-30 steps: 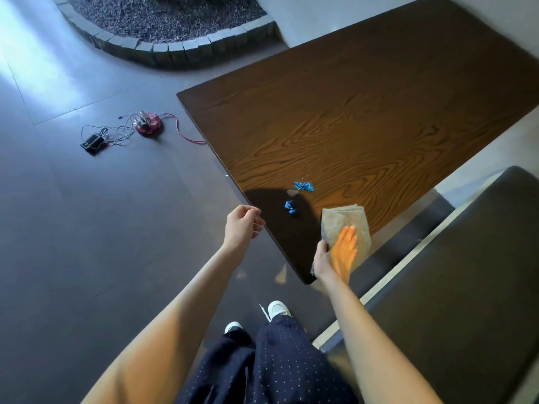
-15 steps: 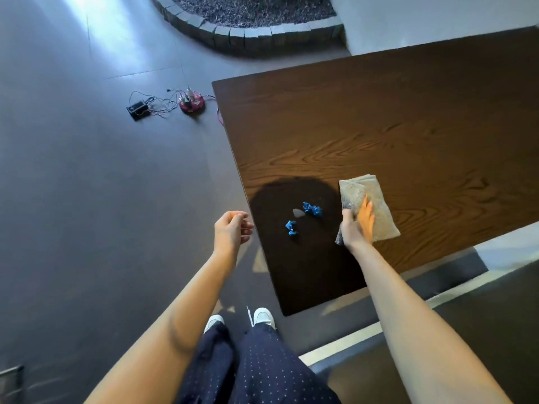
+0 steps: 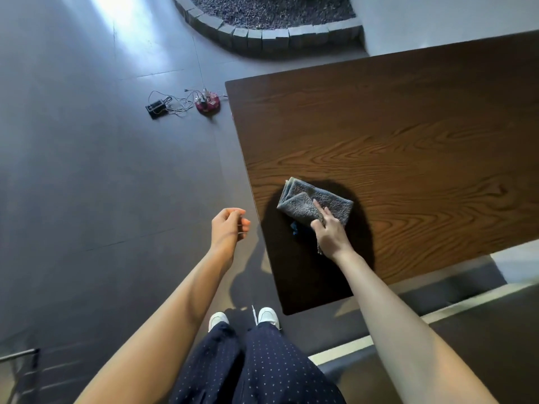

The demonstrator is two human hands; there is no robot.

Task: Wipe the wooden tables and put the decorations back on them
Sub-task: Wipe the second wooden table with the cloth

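Folded grey cloth [image 3: 315, 204] flat on the worktop [image 3: 408, 135], pinned under the right hand [image 3: 329, 233], index finger straight on top, other fingers curled at its near edge. Blue scraps [image 3: 294, 227] peeking out just beside. Dark wood grain, grey floor [image 3: 87, 185], cables [image 3: 172, 103] beyond. Left hand [image 3: 229, 225] off the edge, loosely curled, holding nothing.
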